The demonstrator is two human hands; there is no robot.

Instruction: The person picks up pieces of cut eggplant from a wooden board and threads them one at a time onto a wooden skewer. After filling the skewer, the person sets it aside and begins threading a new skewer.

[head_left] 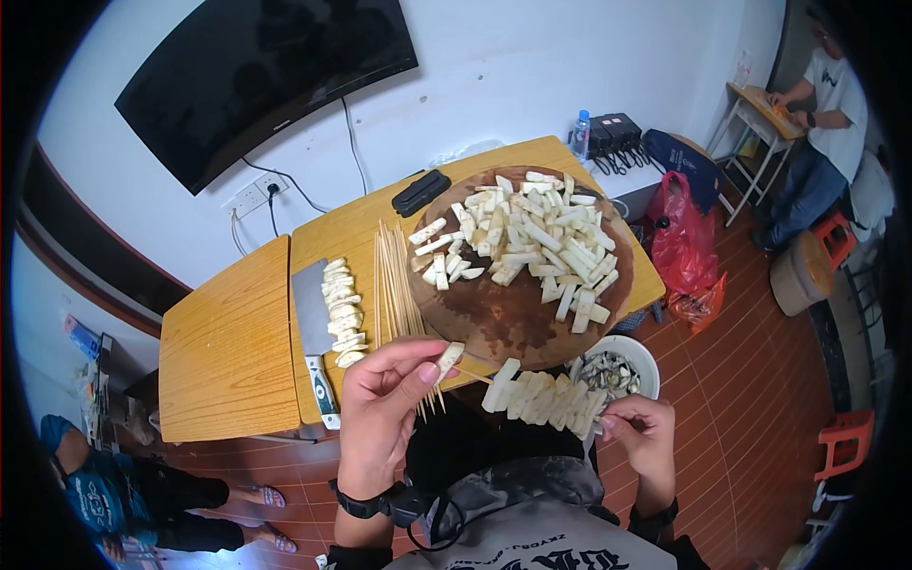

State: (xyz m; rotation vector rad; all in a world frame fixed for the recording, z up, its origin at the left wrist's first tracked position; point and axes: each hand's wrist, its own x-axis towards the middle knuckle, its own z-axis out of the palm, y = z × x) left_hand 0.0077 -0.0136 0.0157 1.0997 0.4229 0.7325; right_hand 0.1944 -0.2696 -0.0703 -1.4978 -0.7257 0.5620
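Observation:
My left hand (388,391) pinches a pale cut eggplant piece (451,358) between thumb and fingers, at the pointed end of a bamboo skewer (475,376). Several eggplant pieces (546,399) are threaded close together along that skewer. At its other end, my right hand (643,432) is closed around it. Beyond my hands, a heap of cut eggplant strips (541,233) lies on a round wooden cutting board (484,318). Loose bamboo skewers (394,285) lie left of the board. Farther left is a row of threaded eggplant pieces (342,309) beside a cleaver (312,313).
A yellow wooden table (228,332) carries the board and a black case (421,194). Below its right side stands a white bucket (649,366) with dark and pale scraps. Red plastic bags (679,237) hang at right. Other people are at far right and lower left.

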